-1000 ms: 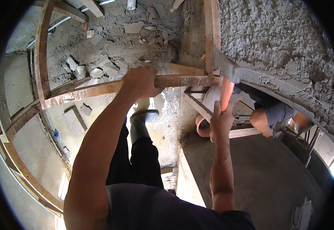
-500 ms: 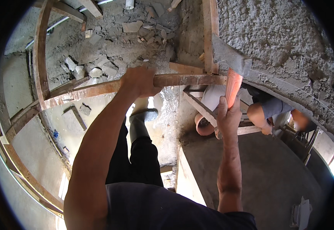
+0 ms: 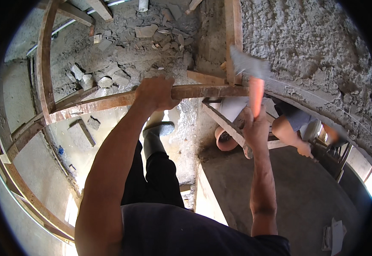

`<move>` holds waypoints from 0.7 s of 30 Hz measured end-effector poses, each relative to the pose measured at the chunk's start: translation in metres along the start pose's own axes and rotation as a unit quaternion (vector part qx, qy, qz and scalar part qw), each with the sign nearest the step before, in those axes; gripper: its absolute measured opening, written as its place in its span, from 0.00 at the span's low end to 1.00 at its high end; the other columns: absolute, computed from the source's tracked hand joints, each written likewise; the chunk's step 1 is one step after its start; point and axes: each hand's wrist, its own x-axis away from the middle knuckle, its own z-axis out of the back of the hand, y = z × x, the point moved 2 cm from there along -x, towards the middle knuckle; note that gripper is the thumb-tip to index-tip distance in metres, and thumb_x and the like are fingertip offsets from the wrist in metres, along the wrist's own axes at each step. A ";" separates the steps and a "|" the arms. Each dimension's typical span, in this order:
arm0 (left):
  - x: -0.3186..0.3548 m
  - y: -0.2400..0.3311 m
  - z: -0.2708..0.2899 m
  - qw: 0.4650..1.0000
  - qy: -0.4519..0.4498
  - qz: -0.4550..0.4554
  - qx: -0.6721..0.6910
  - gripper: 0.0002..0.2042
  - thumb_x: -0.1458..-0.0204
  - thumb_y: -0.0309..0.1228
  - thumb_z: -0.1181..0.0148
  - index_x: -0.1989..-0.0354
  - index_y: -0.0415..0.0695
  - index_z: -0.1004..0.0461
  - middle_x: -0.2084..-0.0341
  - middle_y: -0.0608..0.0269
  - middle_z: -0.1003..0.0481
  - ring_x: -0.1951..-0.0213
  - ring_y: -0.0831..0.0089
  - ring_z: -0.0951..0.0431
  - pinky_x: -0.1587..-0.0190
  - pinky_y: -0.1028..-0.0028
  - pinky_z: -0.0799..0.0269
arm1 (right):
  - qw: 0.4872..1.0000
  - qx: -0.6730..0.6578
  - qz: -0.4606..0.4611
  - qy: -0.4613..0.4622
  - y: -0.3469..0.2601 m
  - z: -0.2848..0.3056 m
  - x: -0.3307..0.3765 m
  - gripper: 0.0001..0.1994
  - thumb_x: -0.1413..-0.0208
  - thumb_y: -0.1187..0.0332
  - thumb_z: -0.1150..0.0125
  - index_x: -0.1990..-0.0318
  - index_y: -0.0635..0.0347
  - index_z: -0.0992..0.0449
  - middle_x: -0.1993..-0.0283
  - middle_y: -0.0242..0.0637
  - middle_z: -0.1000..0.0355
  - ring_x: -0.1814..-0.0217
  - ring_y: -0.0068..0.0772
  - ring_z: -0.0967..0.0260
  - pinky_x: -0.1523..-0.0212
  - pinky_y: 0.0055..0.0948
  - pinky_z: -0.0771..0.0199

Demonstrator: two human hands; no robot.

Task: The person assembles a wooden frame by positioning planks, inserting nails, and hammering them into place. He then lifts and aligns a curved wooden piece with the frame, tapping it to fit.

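Observation:
My left hand (image 3: 155, 93) is wrapped over the top of a long wooden beam (image 3: 105, 102) that runs across the view. In my right hand (image 3: 255, 128) is a hatchet with an orange handle (image 3: 257, 96) and a broad grey metal head (image 3: 249, 64). The head is raised at the beam's right end, in front of an upright wooden post (image 3: 233, 30), and is slightly blurred. Whether the blade touches the post cannot be made out. A short angled timber (image 3: 207, 77) lies between beam and post.
Rough grey masonry (image 3: 301, 38) rises at the right. Beneath it another person's hand (image 3: 304, 149) and bent limbs show near an orange bucket (image 3: 226, 140). Broken rubble (image 3: 122, 77) lies beyond the beam. My boot (image 3: 154, 138) stands on wet, bright ground. More timbers (image 3: 46, 55) frame the left.
The hatchet head has shifted left and slightly up, its handle now more upright. My left hand stays on the beam. The other person's hand has moved a little to the right.

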 end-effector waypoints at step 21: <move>0.001 0.000 -0.001 1.000 0.009 0.002 0.008 0.34 0.49 0.59 0.29 0.41 0.46 0.21 0.47 0.46 0.20 0.48 0.47 0.15 0.43 0.51 0.19 | 1.000 -0.014 0.009 -0.001 -0.001 0.004 -0.008 0.17 0.29 0.57 0.37 0.53 0.64 0.28 0.72 0.59 0.23 0.66 0.72 0.22 0.70 0.60 0.26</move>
